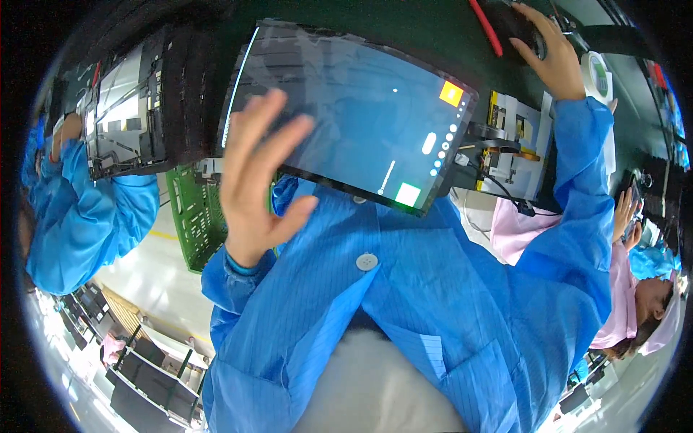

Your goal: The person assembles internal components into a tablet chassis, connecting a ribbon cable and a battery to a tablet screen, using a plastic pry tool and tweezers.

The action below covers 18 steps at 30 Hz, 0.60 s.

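The left hand (256,173) hovers released, fingers spread, its fingertips overlapping the near left edge of the large flat glossy dark-glass display panel (346,108), which lies tilted on the dark green bench mat (433,29), just ahead of the palm. Judging from this, a flat, light touch at the rim would suit it best, since the smooth glass would likely smear or slip. The right hand (552,54) reaches far ahead and rests curled on a small black device (516,25); I cannot tell whether it grips it. A green ribbed plastic crate (191,216) sits below the left wrist.
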Tool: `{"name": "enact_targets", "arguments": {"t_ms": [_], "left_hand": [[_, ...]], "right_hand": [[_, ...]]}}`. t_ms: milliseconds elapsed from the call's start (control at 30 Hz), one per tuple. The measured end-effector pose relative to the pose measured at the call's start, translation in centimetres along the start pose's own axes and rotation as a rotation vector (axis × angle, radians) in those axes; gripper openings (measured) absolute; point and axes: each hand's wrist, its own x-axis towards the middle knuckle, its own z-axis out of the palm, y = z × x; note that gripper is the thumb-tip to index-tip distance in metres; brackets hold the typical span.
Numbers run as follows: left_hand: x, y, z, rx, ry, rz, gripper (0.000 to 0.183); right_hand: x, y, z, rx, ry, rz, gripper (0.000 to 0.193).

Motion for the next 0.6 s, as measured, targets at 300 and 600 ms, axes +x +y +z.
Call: {"name": "enact_targets", "arguments": {"t_ms": [300,600], "left_hand": [[0.9,2.4,3.2,-0.009,-0.124,0.321,0.034],[0.5,3.1,4.7,-0.042,-0.190,0.394,0.031]], "right_hand": [[-0.1,-0.4,-0.9,0.059,-0.026,0.008,0.052],[-1.2,4.6,3.1,-0.098,0.152,-0.048,0.051]]}}
